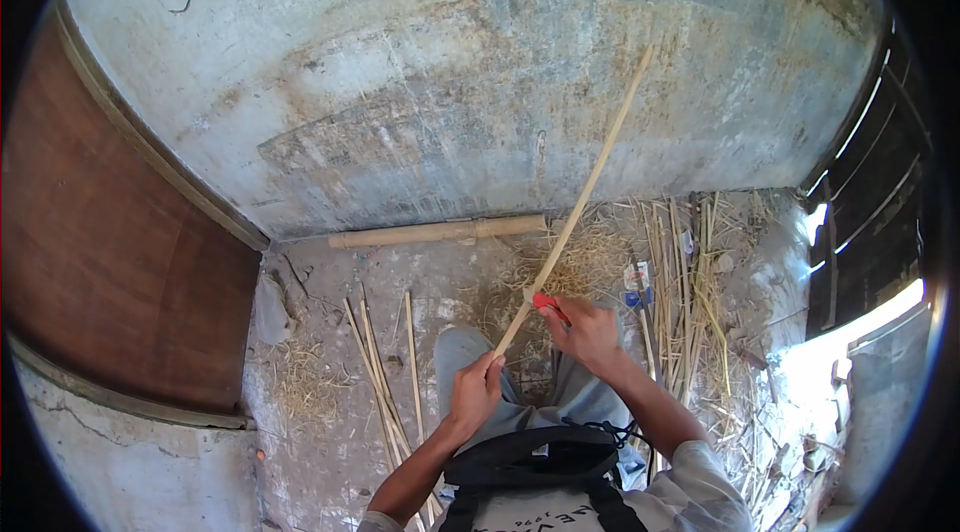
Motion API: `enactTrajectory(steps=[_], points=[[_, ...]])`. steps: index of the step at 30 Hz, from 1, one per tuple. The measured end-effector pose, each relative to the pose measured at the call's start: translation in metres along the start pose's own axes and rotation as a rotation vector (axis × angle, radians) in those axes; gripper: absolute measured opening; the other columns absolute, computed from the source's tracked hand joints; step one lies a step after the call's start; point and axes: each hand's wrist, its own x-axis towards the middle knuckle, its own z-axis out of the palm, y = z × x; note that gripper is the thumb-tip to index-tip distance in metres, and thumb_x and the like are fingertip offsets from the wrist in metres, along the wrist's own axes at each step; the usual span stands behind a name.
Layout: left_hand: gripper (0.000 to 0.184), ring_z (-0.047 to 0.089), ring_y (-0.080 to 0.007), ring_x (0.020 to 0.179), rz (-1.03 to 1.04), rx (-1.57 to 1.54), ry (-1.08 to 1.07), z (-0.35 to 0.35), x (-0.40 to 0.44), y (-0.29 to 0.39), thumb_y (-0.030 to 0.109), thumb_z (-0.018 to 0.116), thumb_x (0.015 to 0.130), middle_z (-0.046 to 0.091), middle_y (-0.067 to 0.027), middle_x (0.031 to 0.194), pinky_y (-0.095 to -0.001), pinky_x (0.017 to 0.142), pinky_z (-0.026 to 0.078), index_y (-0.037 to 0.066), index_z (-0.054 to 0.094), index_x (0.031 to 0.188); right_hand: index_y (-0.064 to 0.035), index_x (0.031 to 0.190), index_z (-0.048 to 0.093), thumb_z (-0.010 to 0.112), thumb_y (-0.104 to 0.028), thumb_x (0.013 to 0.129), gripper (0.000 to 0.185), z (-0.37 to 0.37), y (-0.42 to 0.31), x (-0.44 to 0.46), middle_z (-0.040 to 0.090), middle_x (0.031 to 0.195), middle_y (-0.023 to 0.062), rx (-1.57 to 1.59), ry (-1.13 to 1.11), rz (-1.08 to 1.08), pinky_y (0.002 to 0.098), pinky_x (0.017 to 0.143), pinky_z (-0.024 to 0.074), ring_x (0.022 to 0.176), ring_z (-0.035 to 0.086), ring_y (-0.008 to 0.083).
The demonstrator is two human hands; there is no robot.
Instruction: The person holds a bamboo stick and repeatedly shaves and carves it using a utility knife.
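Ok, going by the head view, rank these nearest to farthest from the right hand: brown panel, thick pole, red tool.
1. Red tool: held in the right hand, between its fingers.
2. Thick pole: on the floor ahead, along the foot of the wall.
3. Brown panel: over at the far left.

Two bare hands are in view, a left hand and a right hand, with one long pale strip and one red-handled tool between them. One thick pole lies along one stained wall. At least three loose strips lie to the left; the right-hand bundle holds too many to count. There are two main patches of shavings, one brown panel and one black bag.
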Motion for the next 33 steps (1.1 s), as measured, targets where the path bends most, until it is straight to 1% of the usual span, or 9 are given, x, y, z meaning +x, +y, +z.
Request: enactTrajectory(steps=[1, 3, 10, 15, 18, 22, 25, 28, 33], points=[[0.014, 0.039, -0.0144, 0.048, -0.001, 0.002, -0.004, -0.002, -0.003, -0.001, 0.012, 0.058, 0.096, 0.044, -0.0128, 0.056, -0.0323, 0.046, 0.035, 0.0, 0.062, 0.092, -0.0108, 0.093, 0.067, 0.069, -0.035, 0.087, 0.026, 0.001, 0.0, -0.002, 0.061, 0.061, 0.007, 0.001, 0.0, 0.004, 0.0378, 0.04, 0.0462, 0.046, 0.061, 0.0265], [0.011, 0.056, -0.0377, 0.056, -0.086, 0.043, -0.085, -0.006, -0.003, -0.002, 0.01, 0.057, 0.095, 0.056, -0.0228, 0.068, -0.039, 0.051, 0.043, 0.0, 0.06, 0.094, -0.011, 0.092, 0.068, 0.07, -0.037, 0.086, 0.027, 0.002, 0.004, -0.004, 0.061, 0.06, 0.0068, -0.027, 0.016, -0.035, 0.0377, 0.039, 0.0459, 0.046, 0.062, 0.0261], [0.01, 0.051, -0.0369, 0.052, -0.074, 0.053, -0.055, -0.017, -0.005, 0.002, 0.009, 0.058, 0.095, 0.055, -0.0221, 0.067, -0.0373, 0.05, 0.041, 0.0, 0.061, 0.092, -0.0109, 0.093, 0.067, 0.07, -0.037, 0.086, 0.027, 0.01, -0.001, -0.002, 0.062, 0.06, 0.0069, -0.02, 0.017, -0.047, 0.0379, 0.039, 0.0459, 0.046, 0.062, 0.0257], [0.011, 0.049, -0.0304, 0.049, -0.092, 0.056, -0.033, -0.023, -0.01, 0.001, 0.009, 0.058, 0.095, 0.053, -0.0202, 0.064, -0.0363, 0.05, 0.041, 0.0, 0.061, 0.09, -0.0107, 0.09, 0.068, 0.071, -0.036, 0.085, 0.026, 0.009, 0.0, 0.01, 0.062, 0.06, 0.0062, 0.059, 0.074, -0.025, 0.0368, 0.041, 0.0468, 0.047, 0.062, 0.0253], [0.01, 0.049, -0.0274, 0.049, -0.088, 0.078, -0.068, -0.029, -0.013, -0.004, 0.009, 0.058, 0.095, 0.052, -0.0192, 0.063, -0.0355, 0.05, 0.041, 0.0, 0.062, 0.091, -0.0107, 0.088, 0.068, 0.071, -0.036, 0.085, 0.026, 0.004, 0.004, 0.014, 0.062, 0.061, 0.0063, -0.021, 0.025, -0.03, 0.0364, 0.042, 0.0472, 0.049, 0.063, 0.0249], [0.011, 0.049, -0.0274, 0.048, -0.058, 0.055, -0.039, -0.034, -0.018, -0.01, 0.01, 0.059, 0.095, 0.052, -0.0188, 0.063, -0.0349, 0.05, 0.041, 0.0, 0.062, 0.091, -0.0111, 0.088, 0.069, 0.071, -0.036, 0.085, 0.025, 0.007, 0.009, 0.016, 0.063, 0.061, 0.0063, 0.011, 0.07, -0.022, 0.0371, 0.042, 0.0468, 0.049, 0.063, 0.0245], [0.012, 0.049, -0.0279, 0.048, -0.045, 0.097, -0.08, -0.041, -0.026, -0.011, 0.011, 0.059, 0.095, 0.053, -0.0188, 0.063, -0.035, 0.049, 0.041, 0.0, 0.062, 0.091, -0.0093, 0.084, 0.068, 0.072, -0.031, 0.085, 0.022, -0.001, 0.012, 0.024, 0.062, 0.062, 0.0086, 0.021, -0.005, 0.08, 0.0376, 0.045, 0.0482, 0.05, 0.062, 0.027], [0.013, 0.047, -0.0253, 0.047, -0.031, 0.109, -0.063, -0.046, -0.031, -0.014, 0.012, 0.059, 0.096, 0.051, -0.0177, 0.062, -0.0343, 0.048, 0.04, 0.001, 0.062, 0.09, -0.0093, 0.083, 0.067, 0.073, -0.031, 0.084, 0.022, 0.003, 0.01, 0.022, 0.061, 0.061, 0.0079, 0.027, 0.067, 0.012, 0.0369, 0.045, 0.0477, 0.049, 0.061, 0.0263], [0.015, 0.043, -0.0187, 0.046, -0.088, 0.09, -0.058, -0.056, -0.041, -0.019, 0.014, 0.059, 0.096, 0.046, -0.0143, 0.058, -0.0324, 0.047, 0.039, 0.001, 0.063, 0.088, -0.012, 0.088, 0.068, 0.071, -0.038, 0.085, 0.027, 0.018, 0.009, 0.02, 0.062, 0.06, 0.0052, 0.022, 0.098, -0.064, 0.0368, 0.04, 0.0456, 0.046, 0.061, 0.0246]])
